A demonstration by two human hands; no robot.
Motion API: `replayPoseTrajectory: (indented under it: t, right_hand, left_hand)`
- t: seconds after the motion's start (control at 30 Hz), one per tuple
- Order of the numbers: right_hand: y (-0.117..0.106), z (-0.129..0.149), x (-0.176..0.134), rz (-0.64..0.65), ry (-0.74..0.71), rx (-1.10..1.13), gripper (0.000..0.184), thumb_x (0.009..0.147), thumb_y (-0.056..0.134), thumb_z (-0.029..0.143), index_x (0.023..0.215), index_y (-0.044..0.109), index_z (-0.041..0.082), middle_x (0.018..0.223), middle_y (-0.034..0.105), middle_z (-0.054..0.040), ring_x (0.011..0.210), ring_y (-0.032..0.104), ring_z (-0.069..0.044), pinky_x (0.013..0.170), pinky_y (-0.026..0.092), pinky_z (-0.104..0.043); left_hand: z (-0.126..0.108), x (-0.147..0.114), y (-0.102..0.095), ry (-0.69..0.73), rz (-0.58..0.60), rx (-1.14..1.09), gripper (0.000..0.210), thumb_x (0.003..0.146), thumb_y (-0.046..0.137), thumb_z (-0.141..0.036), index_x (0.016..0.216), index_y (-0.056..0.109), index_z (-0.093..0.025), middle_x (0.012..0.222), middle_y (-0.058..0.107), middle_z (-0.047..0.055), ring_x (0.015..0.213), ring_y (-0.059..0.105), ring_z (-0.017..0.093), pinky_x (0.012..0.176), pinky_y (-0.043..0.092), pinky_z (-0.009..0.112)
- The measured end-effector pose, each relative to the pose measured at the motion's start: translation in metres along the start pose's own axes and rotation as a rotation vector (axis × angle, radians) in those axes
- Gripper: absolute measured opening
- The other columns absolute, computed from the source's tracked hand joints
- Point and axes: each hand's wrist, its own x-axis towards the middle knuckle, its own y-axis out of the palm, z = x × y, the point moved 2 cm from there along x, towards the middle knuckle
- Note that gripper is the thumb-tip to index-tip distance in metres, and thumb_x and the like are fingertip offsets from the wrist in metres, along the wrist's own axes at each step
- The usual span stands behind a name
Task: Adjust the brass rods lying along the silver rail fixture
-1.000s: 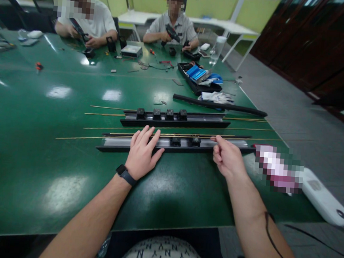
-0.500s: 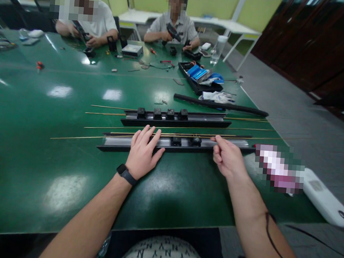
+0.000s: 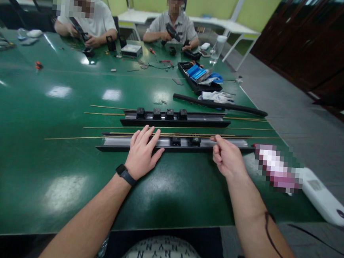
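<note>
My left hand point(image 3: 141, 154) lies with fingers stretched over the near black channel point(image 3: 114, 145), its fingertips by the thin brass rods. At the channel's right part, my right hand point(image 3: 228, 155) pinches a brass rod point(image 3: 70, 139) between thumb and forefinger. This rod runs lengthwise over the channel and sticks out past its left end. Two small black blocks point(image 3: 176, 141) sit in the channel between my hands. Behind it is a second black channel point(image 3: 172, 122) with several black blocks point(image 3: 157, 113) and brass rods along it. Another brass rod point(image 3: 109, 128) lies between the two channels.
A black tube point(image 3: 221, 105), white gloves point(image 3: 217, 97) and a black tray point(image 3: 190, 80) with blue packs lie beyond. On the right are a blurred pink item point(image 3: 276, 169) and a white device point(image 3: 321, 196). Two people sit across the green table point(image 3: 74, 193), handling tools.
The brass rod has slid a little to the left, so its left end reaches farther out. Both hands stay nearly in place.
</note>
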Motion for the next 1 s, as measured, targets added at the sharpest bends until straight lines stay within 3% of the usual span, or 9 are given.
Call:
replayPoseTrajectory:
  t: [0.17,0.43,0.67,1.0]
  right_hand:
    - [-0.0031,0.0006,0.0033,-0.081,-0.018,0.046,0.024,0.086,0.079,0.037,0.090,0.068,0.016,0.048,0.050,0.0078,0.030,0.033,-0.004,0.026,0.021,-0.014]
    - [0.0016,-0.0021,0.0007,0.027,0.004,-0.011,0.033,0.081,0.084,0.045,0.092,0.069,0.017,0.049,0.051,0.0075,0.030,0.034,-0.004,0.027,0.021,-0.014]
    - [-0.0022,-0.0008,0.0031,-0.044,-0.035,0.025,0.029,0.083,0.082,0.043,0.089,0.066,0.018,0.049,0.051,0.0080,0.030,0.034,-0.004,0.027,0.022,-0.015]
    - [0.0034,-0.0031,-0.0002,0.036,-0.006,-0.013,0.035,0.081,0.083,0.045,0.094,0.070,0.016,0.049,0.052,0.0073,0.030,0.034,-0.004,0.027,0.021,-0.015]
  left_hand:
    - [0.0007,0.0000,0.0000,0.001,0.001,0.010,0.060,0.100,0.055,-0.042,0.155,0.047,-0.019,0.159,0.049,0.017,0.155,0.035,0.033,0.127,0.024,0.054]
    - [0.0001,-0.0001,0.0001,0.000,0.001,0.001,0.061,0.100,0.056,-0.042,0.156,0.046,-0.019,0.159,0.049,0.017,0.155,0.035,0.033,0.127,0.025,0.055]
    - [0.0011,-0.0002,0.0003,0.005,-0.002,0.012,0.060,0.101,0.055,-0.042,0.155,0.047,-0.019,0.159,0.049,0.017,0.156,0.035,0.033,0.127,0.025,0.054]
    - [0.0001,0.0004,-0.0001,0.006,0.002,0.023,0.059,0.101,0.055,-0.042,0.155,0.048,-0.018,0.159,0.049,0.017,0.155,0.035,0.033,0.127,0.024,0.053]
